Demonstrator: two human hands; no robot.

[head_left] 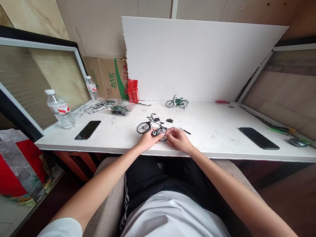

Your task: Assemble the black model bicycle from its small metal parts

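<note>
A small black model bicycle (144, 127) is held upright just above the front part of the white desk, its front wheel toward the left. My left hand (149, 140) grips it low at the middle of the frame. With fingers pinched, my right hand (178, 138) is at the rear wheel; whether a tiny part sits between those fingertips I cannot make out. Behind the bicycle lie small black pieces (169, 120), and a thin black stick (185, 131) lies beyond my right hand. Farther back stands a green model bicycle (177, 102).
Left on the desk (202, 119) are a phone (88, 130), water bottles (60, 111), black part frames (99, 106), a plastic bag of parts (121, 108) and a red box (133, 90). Another phone (259, 138) and a mouse (298, 142) lie right. A white board (197, 59) stands behind.
</note>
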